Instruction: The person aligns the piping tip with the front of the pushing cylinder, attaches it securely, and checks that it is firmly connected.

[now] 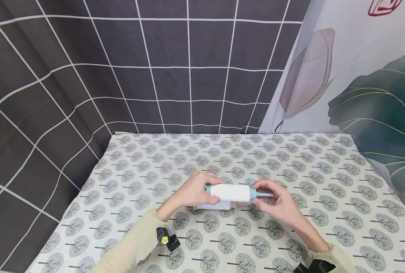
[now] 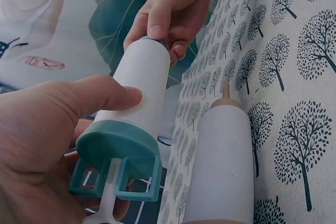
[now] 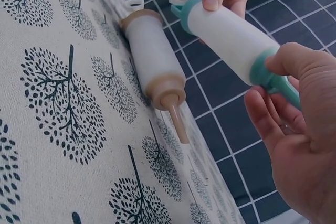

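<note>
A large white plastic syringe with teal ends (image 1: 234, 192) lies level between both hands, above the table. My left hand (image 1: 200, 189) grips its barrel near the plunger end, thumb on top. In the left wrist view, the teal finger loops (image 2: 142, 179) and pale plunger rod show below that hand. My right hand (image 1: 277, 201) pinches the teal nozzle cap (image 3: 265, 66) between thumb and fingers, the nozzle pointing into the palm. Under the held one, a second white syringe with brown ends (image 3: 155, 51) rests on the table, touched by neither hand.
The table is covered by a white cloth (image 1: 148, 227) printed with dark trees. Behind it hangs a dark curtain with a white grid (image 1: 165, 83). To the right hangs a white curtain with a large leaf print (image 1: 386, 102).
</note>
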Available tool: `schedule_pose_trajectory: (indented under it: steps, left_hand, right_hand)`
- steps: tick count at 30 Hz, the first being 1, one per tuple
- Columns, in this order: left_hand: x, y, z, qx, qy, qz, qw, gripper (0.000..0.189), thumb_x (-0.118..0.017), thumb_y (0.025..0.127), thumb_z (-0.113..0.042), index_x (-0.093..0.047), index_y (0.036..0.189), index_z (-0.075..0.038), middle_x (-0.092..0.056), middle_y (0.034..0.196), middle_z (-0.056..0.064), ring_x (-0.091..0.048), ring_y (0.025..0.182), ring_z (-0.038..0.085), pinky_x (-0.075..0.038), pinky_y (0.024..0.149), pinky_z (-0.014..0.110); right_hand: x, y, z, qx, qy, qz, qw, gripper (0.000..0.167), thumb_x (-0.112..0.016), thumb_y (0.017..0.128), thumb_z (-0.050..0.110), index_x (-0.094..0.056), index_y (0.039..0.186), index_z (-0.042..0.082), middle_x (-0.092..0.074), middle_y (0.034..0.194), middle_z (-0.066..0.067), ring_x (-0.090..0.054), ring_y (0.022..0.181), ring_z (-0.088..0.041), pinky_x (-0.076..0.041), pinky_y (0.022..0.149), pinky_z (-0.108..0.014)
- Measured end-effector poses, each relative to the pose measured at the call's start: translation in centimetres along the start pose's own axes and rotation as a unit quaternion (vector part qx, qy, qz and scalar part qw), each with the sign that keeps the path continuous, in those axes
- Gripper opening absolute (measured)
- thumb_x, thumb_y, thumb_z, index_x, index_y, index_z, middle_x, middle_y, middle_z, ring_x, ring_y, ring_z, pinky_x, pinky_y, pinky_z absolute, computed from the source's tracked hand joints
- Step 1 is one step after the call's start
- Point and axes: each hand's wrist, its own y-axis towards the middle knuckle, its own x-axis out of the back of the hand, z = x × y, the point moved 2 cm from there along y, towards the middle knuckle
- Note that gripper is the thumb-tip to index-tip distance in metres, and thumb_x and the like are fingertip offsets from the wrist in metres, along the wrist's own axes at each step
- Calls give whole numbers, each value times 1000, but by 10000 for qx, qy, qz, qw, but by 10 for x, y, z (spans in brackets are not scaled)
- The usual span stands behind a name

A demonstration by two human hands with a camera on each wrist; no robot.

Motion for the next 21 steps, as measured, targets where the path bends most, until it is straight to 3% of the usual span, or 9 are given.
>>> schedule_pose_trajectory:
  steps: [9,16,21]
  left_hand:
    - [0,1,-2,11,0,-40,10000,45,-85,72,-9,-73,116,-6,-72,113,3,-60,94,12,-39,92,42]
    - [1,0,-3,40,-20,-34,10000,46,-85,72,-10,-74,116,-8,-72,113,0,-60,94,12,-39,91,41]
    - [1,0,-3,44,-52,-38,10000,46,-85,72,-9,-73,116,-7,-71,114,2,-60,92,12,-40,90,41]
  right_hand:
    - [1,-1,-1,-384,-158,-143,9990,28,-68,86,-9,-62,112,-6,-67,108,-14,-67,92,-16,-56,77,-28]
    - [2,-3,-1,-855,98,-80,9963,22,-65,91,-6,-61,112,-10,-67,98,-18,-68,76,-36,-59,70,-34]
    - [2,-3,0,-1225,80,-50,9924,22,-64,94,1,-61,113,-11,-67,94,-21,-67,74,-38,-59,69,-33]
